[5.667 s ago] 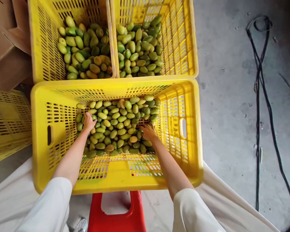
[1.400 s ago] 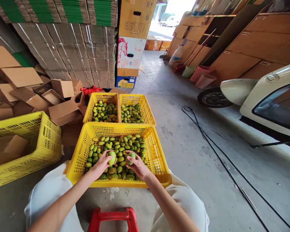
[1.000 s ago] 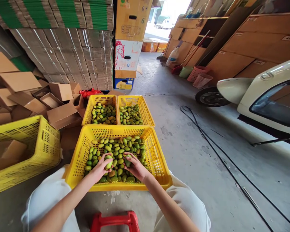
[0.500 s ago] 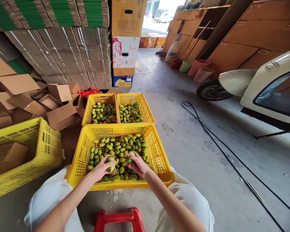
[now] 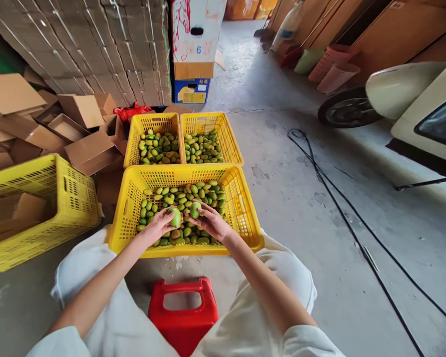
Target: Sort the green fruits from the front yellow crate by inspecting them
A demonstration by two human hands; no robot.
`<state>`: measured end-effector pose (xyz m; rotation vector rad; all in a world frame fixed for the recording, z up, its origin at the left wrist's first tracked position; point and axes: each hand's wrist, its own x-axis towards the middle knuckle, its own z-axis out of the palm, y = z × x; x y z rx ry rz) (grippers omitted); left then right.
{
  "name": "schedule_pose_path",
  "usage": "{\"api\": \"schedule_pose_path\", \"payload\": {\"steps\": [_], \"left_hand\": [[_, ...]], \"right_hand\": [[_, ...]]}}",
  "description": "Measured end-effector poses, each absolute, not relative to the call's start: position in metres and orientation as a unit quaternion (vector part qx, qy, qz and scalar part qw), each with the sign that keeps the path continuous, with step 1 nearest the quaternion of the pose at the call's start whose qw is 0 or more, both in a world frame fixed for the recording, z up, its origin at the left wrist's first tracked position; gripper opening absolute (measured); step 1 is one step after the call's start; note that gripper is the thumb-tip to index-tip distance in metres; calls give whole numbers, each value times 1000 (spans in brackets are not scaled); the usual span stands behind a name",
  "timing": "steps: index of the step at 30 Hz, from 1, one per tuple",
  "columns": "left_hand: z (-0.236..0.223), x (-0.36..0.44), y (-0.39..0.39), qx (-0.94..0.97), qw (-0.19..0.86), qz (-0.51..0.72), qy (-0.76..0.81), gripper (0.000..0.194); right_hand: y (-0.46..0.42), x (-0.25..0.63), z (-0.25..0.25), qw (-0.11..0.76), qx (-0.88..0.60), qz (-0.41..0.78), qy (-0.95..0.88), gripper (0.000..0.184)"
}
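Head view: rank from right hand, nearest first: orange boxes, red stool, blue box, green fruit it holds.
From the right hand:
1. green fruit, in its fingers
2. red stool, below, between the legs
3. blue box, ahead, bottom of its stack
4. orange boxes, farthest back

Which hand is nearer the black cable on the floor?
Right. The right hand holds a green fruit over the front crate, left of the cable; the left hand is farther left, over the same crate.
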<state>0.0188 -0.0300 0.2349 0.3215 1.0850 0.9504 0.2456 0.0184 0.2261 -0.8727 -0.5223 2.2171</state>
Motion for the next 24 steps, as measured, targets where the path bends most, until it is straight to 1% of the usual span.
{"api": "schedule_pose_path", "payload": {"steps": [2,6,11,13,15,19,21,24], "left_hand": [[235,19,-30,155,733,430,504,50],[239,18,-31,152,730,446,495,47],[242,17,-29,143,740,461,468,39],[241,17,-28,126,756,462,446,37],[240,17,-28,116,766,457,436,41],[239,16,-30,166,751,444,459,45],[239,16,-31,198,743,430,474,43],[241,16,-32,211,732,429,485,41]], "right_hand": [[17,245,228,347,-360,841,-208,50],[14,244,230,367,-374,829,-198,52],[15,243,230,375,-358,832,-199,41],[16,243,229,374,-338,844,-183,45],[16,242,228,371,-324,852,-177,54],[15,242,227,380,-356,833,-188,63],[14,242,226,385,-383,819,-187,62],[16,243,225,376,-401,815,-184,54]]}}
